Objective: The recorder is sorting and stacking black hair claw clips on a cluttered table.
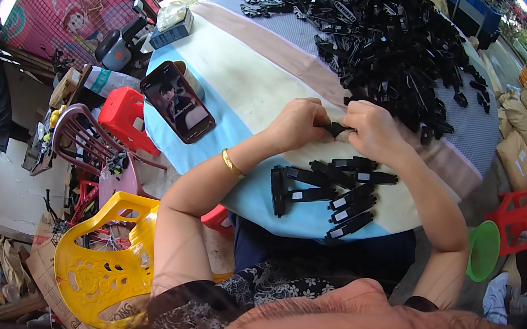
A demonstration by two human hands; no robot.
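My left hand and my right hand meet over the round table, both with fingers closed. Between their fingertips is a small black plastic part; most of it is hidden by the fingers, so its exact shape cannot be made out. Just below the hands, several slim black plastic pieces with small pale patches lie in a loose group near the table's front edge. Beyond the right hand spreads a large heap of black plastic parts.
A phone showing a video leans on the table's left side, with a blue box behind it. Around the striped tablecloth stand a yellow chair, red stools, a green basin and brown sacks.
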